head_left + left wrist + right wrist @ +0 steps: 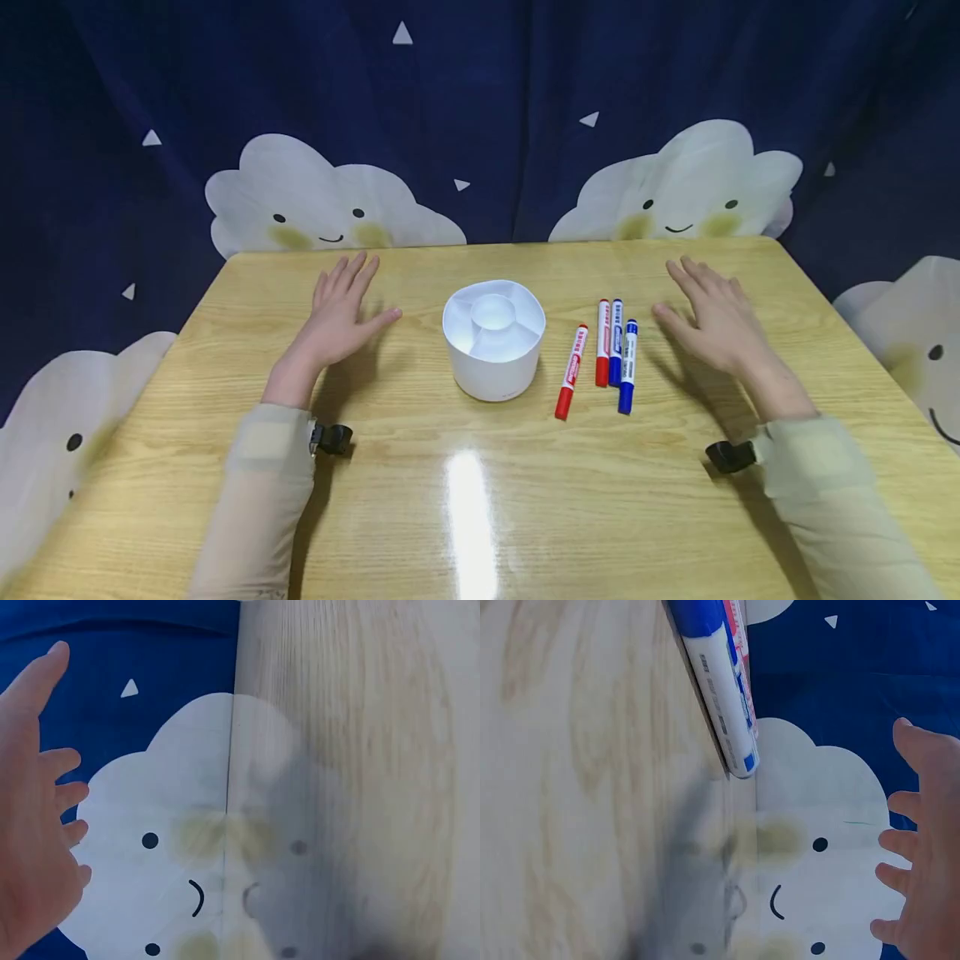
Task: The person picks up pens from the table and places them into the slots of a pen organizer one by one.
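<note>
A round white organizer [495,375] with several compartments stands upright at the middle of the table, its compartments showing nothing inside. To its right lie two red-capped markers [572,371] [603,342] and two blue-capped markers [616,342] [628,367]. My left hand [337,321], left of the organizer, has its fingers spread and holds nothing; the left wrist view shows the same hand [34,817]. My right hand [712,321] is right of the markers, fingers spread, touching none of them. In the right wrist view, a blue-capped marker [720,697] lies away from the hand [930,847].
The wooden table [390,517] reaches back to a dark blue curtain [487,100] with white clouds and small triangles. Bare tabletop lies between the organizer and my left hand, and in front of the organizer, where light reflects. A black device sits at each wrist.
</note>
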A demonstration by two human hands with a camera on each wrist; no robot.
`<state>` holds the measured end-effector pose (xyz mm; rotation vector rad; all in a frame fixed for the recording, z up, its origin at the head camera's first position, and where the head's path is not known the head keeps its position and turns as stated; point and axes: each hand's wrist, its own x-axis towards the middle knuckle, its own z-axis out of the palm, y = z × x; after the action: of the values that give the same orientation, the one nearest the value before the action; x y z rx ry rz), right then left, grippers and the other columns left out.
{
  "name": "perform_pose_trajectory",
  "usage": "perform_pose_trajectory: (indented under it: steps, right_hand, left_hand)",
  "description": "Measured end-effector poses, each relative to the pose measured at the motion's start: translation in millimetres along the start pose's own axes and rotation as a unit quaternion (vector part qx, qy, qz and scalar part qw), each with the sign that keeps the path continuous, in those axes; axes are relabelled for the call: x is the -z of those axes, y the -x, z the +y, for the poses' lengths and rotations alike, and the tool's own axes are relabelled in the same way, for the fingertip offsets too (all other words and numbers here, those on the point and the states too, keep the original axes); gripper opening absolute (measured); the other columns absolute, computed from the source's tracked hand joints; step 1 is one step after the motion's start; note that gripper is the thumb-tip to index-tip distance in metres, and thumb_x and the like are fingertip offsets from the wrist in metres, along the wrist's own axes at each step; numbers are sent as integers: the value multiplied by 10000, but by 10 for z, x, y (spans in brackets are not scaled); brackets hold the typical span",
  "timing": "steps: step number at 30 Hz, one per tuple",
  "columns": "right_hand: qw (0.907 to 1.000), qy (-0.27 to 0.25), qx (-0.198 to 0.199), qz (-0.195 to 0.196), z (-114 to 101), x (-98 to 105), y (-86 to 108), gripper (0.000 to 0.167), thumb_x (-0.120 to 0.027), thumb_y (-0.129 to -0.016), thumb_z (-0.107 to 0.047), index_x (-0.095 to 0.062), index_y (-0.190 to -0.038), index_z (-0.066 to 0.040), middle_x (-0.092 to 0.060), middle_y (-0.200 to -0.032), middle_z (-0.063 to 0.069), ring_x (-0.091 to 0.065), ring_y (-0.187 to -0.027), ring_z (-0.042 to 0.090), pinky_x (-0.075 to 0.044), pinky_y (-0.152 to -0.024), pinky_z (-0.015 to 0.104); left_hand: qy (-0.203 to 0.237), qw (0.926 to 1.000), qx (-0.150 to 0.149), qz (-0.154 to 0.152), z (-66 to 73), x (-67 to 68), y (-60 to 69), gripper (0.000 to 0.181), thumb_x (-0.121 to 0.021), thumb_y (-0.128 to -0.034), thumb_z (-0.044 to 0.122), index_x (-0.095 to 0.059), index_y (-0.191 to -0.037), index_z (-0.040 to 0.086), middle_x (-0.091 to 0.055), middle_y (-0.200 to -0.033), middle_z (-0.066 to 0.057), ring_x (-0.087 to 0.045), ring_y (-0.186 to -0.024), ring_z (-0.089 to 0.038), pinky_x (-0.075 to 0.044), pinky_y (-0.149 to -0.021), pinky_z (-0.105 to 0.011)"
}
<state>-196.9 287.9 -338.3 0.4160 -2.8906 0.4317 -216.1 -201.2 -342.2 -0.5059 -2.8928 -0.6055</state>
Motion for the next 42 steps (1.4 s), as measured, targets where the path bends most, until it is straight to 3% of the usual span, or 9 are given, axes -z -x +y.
perform_pose_trajectory:
  steps: [4,8,14,18,21,27,33,37,42]
  right_hand:
    - [9988,-447,-128,-135,-40,-23,-3,664,-389,-930,-481,-192,-1459,-132,-230,-1467,208,-207,-1318,435,-148,-1036,607]
    - [9930,-990,-438,-464,-86,-62,-13,643,-335,-949,-478,-156,-1466,-139,-279,-1434,236,-275,-1282,438,-222,-1007,598]
    - [9833,-1528,-651,-748,-134,-167,-40,631,-280,-964,-468,-148,-1463,-105,-414,-1317,280,-494,-1088,415,-394,-879,558]
    - [9741,-1881,-806,-961,-157,-280,-55,659,-369,-957,-418,-128,-1456,-60,-478,-1208,266,-605,-857,322,-515,-696,399]
    - [9690,-2006,-924,-1109,-182,-359,-73,699,-479,-933,-318,-112,-1447,-18,-494,-1114,224,-601,-712,236,-512,-584,301]
    - [9736,-1688,-953,-1204,-244,-419,-123,694,-569,-866,-170,-198,-1409,52,-530,-979,195,-557,-597,163,-483,-538,275]
    - [9778,-1326,-1016,-1261,-271,-421,-133,577,-557,-875,-202,-353,-1349,56,-572,-949,177,-538,-613,154,-435,-560,266]
    - [9782,-1245,-1060,-1283,-278,-425,-138,481,-558,-874,-233,-471,-1261,39,-577,-916,155,-514,-635,159,-401,-548,259]
    - [9738,-1383,-1258,-1298,-272,-435,-151,413,-554,-876,-239,-506,-1195,20,-558,-871,132,-505,-614,160,-395,-517,262]
  left_hand:
    - [527,9985,107,-66,4,-18,-7,833,-501,-838,580,-116,-1471,199,-95,-1526,-69,-15,-1398,-279,-17,-1109,-510]
    - [1349,9902,350,-115,49,-39,7,802,-521,-834,567,-122,-1464,273,-149,-1517,-40,-92,-1391,-269,-121,-1090,-542]
    - [2540,9672,75,18,181,-105,4,718,-584,-856,428,-221,-1446,238,-291,-1466,-23,-279,-1336,-231,-208,-1092,-454]
    - [3081,9511,-161,-115,300,-149,-12,709,-642,-846,266,-261,-1434,162,-332,-1443,-49,-345,-1299,-241,-242,-1089,-394]
    - [3186,9469,-291,-306,443,-120,-3,739,-670,-817,154,-262,-1430,98,-326,-1443,-97,-334,-1299,-281,-250,-1082,-428]
    - [3221,9426,-487,-726,663,-74,11,809,-717,-762,124,-255,-1417,13,-291,-1445,-173,-290,-1313,-323,-239,-1080,-463]
    - [3563,9267,-740,-939,700,-139,-29,918,-772,-707,132,-217,-1431,26,-290,-1440,-188,-301,-1296,-374,-251,-1063,-499]
    - [3740,9163,-814,-1178,676,-251,-83,1009,-804,-679,209,-167,-1454,101,-276,-1455,-137,-316,-1298,-320,-262,-1068,-461]
    - [3740,9142,-954,-1237,673,-348,-136,1047,-812,-635,388,-199,-1449,149,-270,-1461,-79,-352,-1272,-278,-290,-1053,-438]
